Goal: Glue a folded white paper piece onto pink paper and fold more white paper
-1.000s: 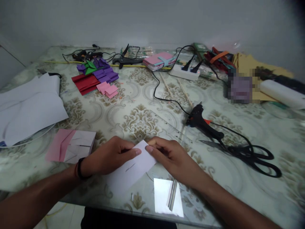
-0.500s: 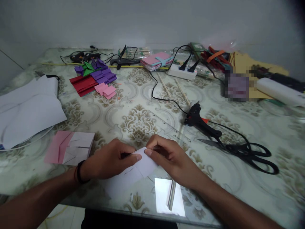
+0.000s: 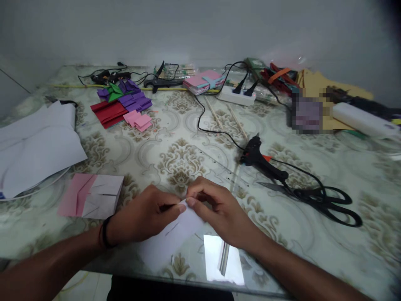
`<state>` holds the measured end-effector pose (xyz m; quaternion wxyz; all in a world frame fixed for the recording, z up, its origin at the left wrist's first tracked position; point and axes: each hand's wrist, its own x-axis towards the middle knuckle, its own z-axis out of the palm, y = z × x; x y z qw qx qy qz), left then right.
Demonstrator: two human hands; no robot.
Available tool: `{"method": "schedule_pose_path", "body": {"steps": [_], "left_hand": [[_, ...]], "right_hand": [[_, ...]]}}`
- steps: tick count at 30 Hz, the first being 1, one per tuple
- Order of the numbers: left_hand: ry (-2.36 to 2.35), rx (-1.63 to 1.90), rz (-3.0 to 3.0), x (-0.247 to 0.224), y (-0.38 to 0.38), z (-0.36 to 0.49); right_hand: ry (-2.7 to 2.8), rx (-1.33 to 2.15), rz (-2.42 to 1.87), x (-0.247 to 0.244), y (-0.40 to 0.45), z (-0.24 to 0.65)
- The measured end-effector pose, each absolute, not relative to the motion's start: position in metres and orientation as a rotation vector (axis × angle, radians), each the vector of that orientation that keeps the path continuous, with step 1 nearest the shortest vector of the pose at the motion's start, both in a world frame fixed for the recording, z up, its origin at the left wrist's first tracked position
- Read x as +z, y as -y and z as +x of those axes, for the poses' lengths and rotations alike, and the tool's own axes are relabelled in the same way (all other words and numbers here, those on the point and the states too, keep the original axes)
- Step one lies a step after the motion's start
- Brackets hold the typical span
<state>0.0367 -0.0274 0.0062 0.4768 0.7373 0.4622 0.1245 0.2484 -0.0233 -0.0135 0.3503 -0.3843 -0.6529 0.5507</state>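
A small white sheet of paper (image 3: 171,238) is held between my two hands just above the near part of the table. My left hand (image 3: 153,211) pinches its upper edge between thumb and fingers. Close beside it, my right hand (image 3: 213,205) pinches the paper's top corner, with the two thumbs almost touching. Short dark lines mark the paper. To the left of my left hand lies a folded pink and white paper piece (image 3: 90,195). A clear ruler (image 3: 219,165) rests beyond my right hand.
Black scissors (image 3: 322,200) and a black glue gun (image 3: 260,159) lie to the right. White sheets (image 3: 40,146) cover the left side. Folded coloured papers (image 3: 109,113), a white power strip (image 3: 236,96) and cables are at the back.
My right hand has shifted slightly left, bringing its fingertips closer to my left thumb. The paper's top edge now sits between both pinches.
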Motion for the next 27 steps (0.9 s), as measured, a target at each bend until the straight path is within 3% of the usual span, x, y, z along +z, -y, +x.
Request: {"method": "schedule_pose_path", "body": {"steps": [27], "left_hand": [[-1.101,0.535,1.841,0.017,0.026,0.026]], "right_hand": [[1.670,1.444,-0.942,-0.012,0.013,0.249]]}}
